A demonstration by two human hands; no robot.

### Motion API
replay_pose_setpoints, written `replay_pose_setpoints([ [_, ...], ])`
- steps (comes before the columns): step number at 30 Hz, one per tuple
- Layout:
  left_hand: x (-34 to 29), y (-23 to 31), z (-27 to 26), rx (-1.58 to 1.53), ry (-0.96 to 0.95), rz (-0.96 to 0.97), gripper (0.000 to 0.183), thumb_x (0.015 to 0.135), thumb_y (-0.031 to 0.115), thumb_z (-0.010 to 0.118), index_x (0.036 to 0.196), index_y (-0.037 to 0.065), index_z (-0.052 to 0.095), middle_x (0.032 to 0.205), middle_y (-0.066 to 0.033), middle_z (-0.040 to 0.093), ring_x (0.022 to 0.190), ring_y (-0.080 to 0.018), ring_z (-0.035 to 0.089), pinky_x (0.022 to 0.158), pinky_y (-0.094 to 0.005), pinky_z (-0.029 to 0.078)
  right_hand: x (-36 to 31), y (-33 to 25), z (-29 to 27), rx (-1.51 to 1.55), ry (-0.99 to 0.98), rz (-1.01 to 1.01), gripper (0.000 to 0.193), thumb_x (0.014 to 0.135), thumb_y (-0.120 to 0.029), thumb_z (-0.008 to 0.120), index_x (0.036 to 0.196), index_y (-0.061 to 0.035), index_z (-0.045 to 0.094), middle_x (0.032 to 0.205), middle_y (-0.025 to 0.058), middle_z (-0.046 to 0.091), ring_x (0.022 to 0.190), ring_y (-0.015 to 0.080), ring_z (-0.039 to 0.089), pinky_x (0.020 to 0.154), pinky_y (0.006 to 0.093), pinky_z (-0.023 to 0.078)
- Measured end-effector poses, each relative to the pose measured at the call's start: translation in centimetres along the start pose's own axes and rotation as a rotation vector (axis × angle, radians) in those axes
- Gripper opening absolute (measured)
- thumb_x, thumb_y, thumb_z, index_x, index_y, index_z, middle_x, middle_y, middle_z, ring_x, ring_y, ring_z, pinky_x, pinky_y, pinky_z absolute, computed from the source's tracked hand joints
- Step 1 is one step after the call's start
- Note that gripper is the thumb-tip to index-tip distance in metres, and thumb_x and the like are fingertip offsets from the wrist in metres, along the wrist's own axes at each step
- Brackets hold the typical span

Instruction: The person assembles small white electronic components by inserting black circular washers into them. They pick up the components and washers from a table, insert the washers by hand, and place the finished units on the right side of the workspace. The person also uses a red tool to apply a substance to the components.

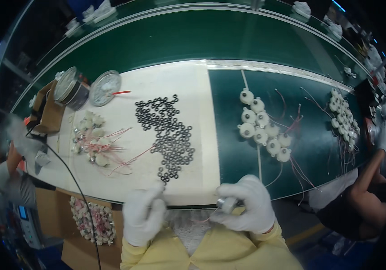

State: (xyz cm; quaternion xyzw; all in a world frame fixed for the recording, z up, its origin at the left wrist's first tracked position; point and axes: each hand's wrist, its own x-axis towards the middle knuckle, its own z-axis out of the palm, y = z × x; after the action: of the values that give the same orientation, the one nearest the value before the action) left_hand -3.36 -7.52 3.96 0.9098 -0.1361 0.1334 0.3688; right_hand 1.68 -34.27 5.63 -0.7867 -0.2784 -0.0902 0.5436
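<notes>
A silvery part [226,204] is grasped between the thumb and fingers of the gloved right hand [252,206], on the side toward the other hand and at the table's near edge. If the grip were loosened, the part could be dropped into the lap, since little tabletop lies beneath it; its thin wires [205,219] could be snagged or tugged by the fingers. The left hand [142,213] is half curled; whether anything is pinched in it cannot be told. Just beyond its fingertips lie small black rings [172,148], which could be scattered by a careless brush of the glove.

The part is seen as short, round and shiny, partly covered by the fingers, with pale reddish wires trailing below; its finer detail is blurred.

Farther out, beyond the right hand, round white wired units [260,118] are clustered on the green surface. Beyond the left hand, a heap of similar pieces [91,135] is spread, their wires pointed toward the rings, and could be tangled if one were pulled.
</notes>
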Motion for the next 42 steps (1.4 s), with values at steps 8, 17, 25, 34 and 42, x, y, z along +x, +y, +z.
replay_pose_setpoints([
  [8, -0.5, -6.9, -2.6, -0.146, 0.619, -0.477, 0.035, 0.107, 0.009, 0.050, 0.139, -0.002, 0.059, 0.099, -0.0057, 0.064, 0.091, -0.0116, 0.057, 0.085, -0.0274, 0.049, -3.0, -0.8, -11.7, -0.849, -0.035, 0.246, 0.043, 0.069, -0.023, 0.087, 0.106, -0.0141, 0.066, 0.076, 0.0001, 0.061, 0.071, 0.0221, 0.059, 0.073, 0.0363, 0.041],
  [17, -1.3, -10.8, -1.3, -0.016, 0.625, -0.454, 0.033, 0.106, 0.010, 0.052, 0.134, -0.005, 0.061, 0.121, -0.0147, 0.069, 0.107, -0.0198, 0.065, 0.094, -0.0330, 0.052, 1.8, 2.8, -17.6, -0.850, -0.268, 0.408, 0.031, 0.078, -0.017, 0.078, 0.108, -0.0110, 0.073, 0.090, 0.0132, 0.070, 0.080, 0.0317, 0.068, 0.074, 0.0402, 0.055],
  [25, -1.2, -11.7, -1.6, 0.346, 0.643, -0.204, 0.028, 0.096, 0.005, 0.065, 0.124, 0.004, 0.070, 0.100, -0.0139, 0.072, 0.088, -0.0289, 0.068, 0.080, -0.0374, 0.053, 7.1, 7.5, -15.8, -0.991, -0.467, 0.211, 0.028, 0.082, -0.013, 0.070, 0.109, -0.0212, 0.075, 0.091, 0.0104, 0.070, 0.086, 0.0320, 0.068, 0.077, 0.0428, 0.055],
  [34, -0.3, -10.0, -2.6, 0.442, 0.659, -0.125, 0.024, 0.087, 0.006, 0.072, 0.110, 0.008, 0.071, 0.084, -0.0096, 0.070, 0.068, -0.0305, 0.065, 0.061, -0.0404, 0.052, 3.4, 11.4, -18.3, -0.856, -0.362, 0.188, 0.039, 0.076, -0.006, 0.071, 0.115, -0.0101, 0.071, 0.096, 0.0137, 0.071, 0.087, 0.0339, 0.067, 0.077, 0.0421, 0.051],
  [42, -0.5, -10.2, -2.3, 0.455, 0.643, -0.113, 0.025, 0.083, 0.009, 0.075, 0.108, 0.010, 0.070, 0.084, -0.0073, 0.069, 0.069, -0.0296, 0.065, 0.060, -0.0393, 0.053, 6.7, 1.8, -16.4, -0.904, -0.458, 0.328, 0.049, 0.098, -0.018, 0.064, 0.143, -0.0023, 0.056, 0.130, 0.0262, 0.065, 0.121, 0.0366, 0.062, 0.105, 0.0392, 0.046],
])
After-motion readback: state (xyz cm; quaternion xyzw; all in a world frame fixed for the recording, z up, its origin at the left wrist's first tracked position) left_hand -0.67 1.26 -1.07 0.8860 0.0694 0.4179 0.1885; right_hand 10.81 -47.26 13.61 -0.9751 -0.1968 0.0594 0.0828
